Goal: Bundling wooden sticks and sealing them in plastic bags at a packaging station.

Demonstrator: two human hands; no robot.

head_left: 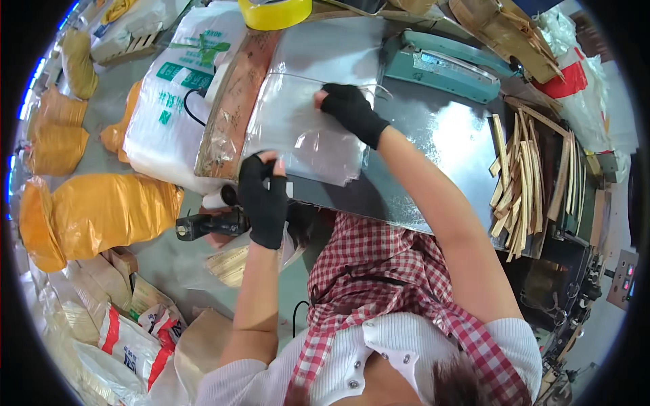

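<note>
Clear plastic bags lie flat in a stack on the dark metal tabletop. My right hand, in a black fingerless glove, is over the upper part of the stack, its fingers curled in; what they hold, if anything, is hidden. Beside the stack's lower left corner is my left hand, gloved the same way. Its fingers are bent, with thumb and forefinger tips close together, and anything between them is too small to make out. Left of the bags runs a worn brown board covered in clear tape.
A teal heat sealer stands behind, with a yellow tape roll further left. Thin wooden strips are heaped at the right. Leftward are a white printed package, a black-handled tool and a yellow wrapped bundle.
</note>
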